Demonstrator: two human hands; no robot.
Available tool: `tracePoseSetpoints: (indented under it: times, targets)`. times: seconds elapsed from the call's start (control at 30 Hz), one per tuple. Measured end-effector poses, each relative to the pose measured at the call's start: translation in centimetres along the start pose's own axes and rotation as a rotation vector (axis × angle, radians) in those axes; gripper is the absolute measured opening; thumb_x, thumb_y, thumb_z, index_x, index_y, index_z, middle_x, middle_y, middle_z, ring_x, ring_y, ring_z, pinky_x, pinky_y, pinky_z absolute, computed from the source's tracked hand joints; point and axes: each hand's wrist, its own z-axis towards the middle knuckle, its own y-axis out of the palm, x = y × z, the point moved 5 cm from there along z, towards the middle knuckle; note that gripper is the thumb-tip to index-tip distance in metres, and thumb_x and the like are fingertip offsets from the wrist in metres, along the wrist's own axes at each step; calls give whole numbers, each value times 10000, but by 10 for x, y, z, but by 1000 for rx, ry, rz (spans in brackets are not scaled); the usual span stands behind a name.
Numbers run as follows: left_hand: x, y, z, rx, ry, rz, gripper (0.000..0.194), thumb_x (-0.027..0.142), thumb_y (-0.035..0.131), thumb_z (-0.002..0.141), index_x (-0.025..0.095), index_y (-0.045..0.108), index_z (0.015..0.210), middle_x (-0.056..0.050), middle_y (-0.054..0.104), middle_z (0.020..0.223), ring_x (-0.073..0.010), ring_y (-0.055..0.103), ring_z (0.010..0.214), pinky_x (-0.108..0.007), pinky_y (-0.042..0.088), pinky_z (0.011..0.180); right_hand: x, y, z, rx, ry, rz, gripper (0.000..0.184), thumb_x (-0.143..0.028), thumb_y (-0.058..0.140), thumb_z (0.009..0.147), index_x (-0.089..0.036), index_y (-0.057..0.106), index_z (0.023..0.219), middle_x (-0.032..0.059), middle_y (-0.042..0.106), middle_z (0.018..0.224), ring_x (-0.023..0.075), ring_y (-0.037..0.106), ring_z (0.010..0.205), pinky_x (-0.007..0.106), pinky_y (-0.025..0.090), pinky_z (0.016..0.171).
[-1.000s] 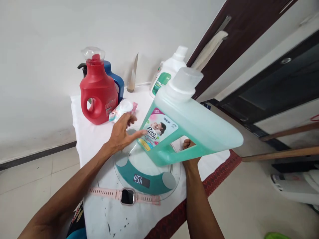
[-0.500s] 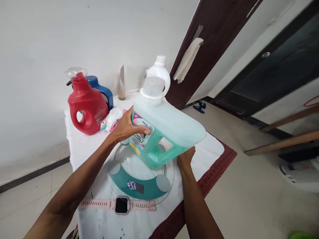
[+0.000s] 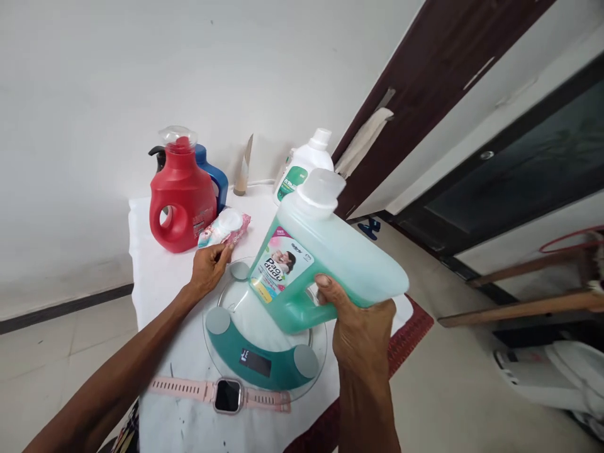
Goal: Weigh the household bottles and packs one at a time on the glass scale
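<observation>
A detergent bottle (image 3: pixel 353 251) with green liquid and a translucent cap tilts over the round glass scale (image 3: pixel 257 365). My right hand (image 3: pixel 363 327) is closed round the bottle's handle, thumb on top. I cannot tell whether the bottle's lower end touches the glass. At the left, my left hand (image 3: pixel 210 267) pinches the near edge of a pink and white wipes packet (image 3: pixel 224 228), partly covering it. Only a few marks show on the scale's display. Just in front of the scale lies a pink-strapped smartwatch (image 3: pixel 228 396).
Behind the packet stand a red detergent bottle (image 3: pixel 184 189) and a blue bottle (image 3: pixel 213 173). A tapered tube (image 3: pixel 244 170) and a white bottle (image 3: pixel 306 160) are near the wall. White cloth (image 3: pixel 170 327) covers the table; a dark door (image 3: pixel 419 82) is at the right.
My left hand has left the green bottle's label and moved left to the packet. My right hand now grips the handle, and the bottle has shifted. The display's large digits are gone.
</observation>
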Motion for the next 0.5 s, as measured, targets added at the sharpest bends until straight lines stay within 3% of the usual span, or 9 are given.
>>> tracePoseSetpoints:
  times: [0.07, 0.17, 0.3, 0.4, 0.5]
  targets:
    - [-7, -6, -2, 133, 84, 101, 427, 494, 592, 1126, 229, 651, 797, -51, 658, 763, -215, 639, 752, -347, 532, 769, 2, 2, 0, 94, -36, 53, 500, -496, 1107, 630, -281, 665, 717, -54, 564, 607, 189, 543, 537, 388, 548, 494]
    - [-14, -11, -2, 278, 230, 212, 226, 403, 693, 1102, 208, 772, 1187, -159, 776, 1166, -311, 740, 1133, -447, 622, 1050, -7, 4, 10, 175, -90, 111, 541, -481, 1114, 626, -274, 625, 734, -75, 528, 599, 137, 444, 480, 328, 397, 405]
    - [-21, -6, 0, 320, 274, 325, 572, 362, 708, 1111, 151, 629, 1637, -257, 684, 1547, -386, 668, 1409, -555, 573, 1226, -26, 17, 44, 228, -201, 135, 604, -550, 1101, 647, -276, 564, 676, -81, 476, 583, 105, 393, 479, 287, 320, 386]
    - [-24, 1, 0, 284, 171, 474, 757, 476, 770, 1079, 120, 574, 1717, -282, 683, 1577, -433, 663, 1372, -579, 573, 1162, -20, 44, 85, 238, -283, 163, 608, -657, 1059, 661, -280, 582, 689, -66, 506, 613, 117, 434, 507, 289, 381, 403]
    - [-25, 4, 0, 248, 89, 586, 818, 518, 791, 1031, 107, 592, 1709, -276, 734, 1474, -452, 673, 1282, -575, 576, 1076, 9, 83, 126, 204, -254, 165, 570, -701, 1015, 676, -268, 651, 751, -31, 609, 678, 188, 613, 615, 361, 577, 517]
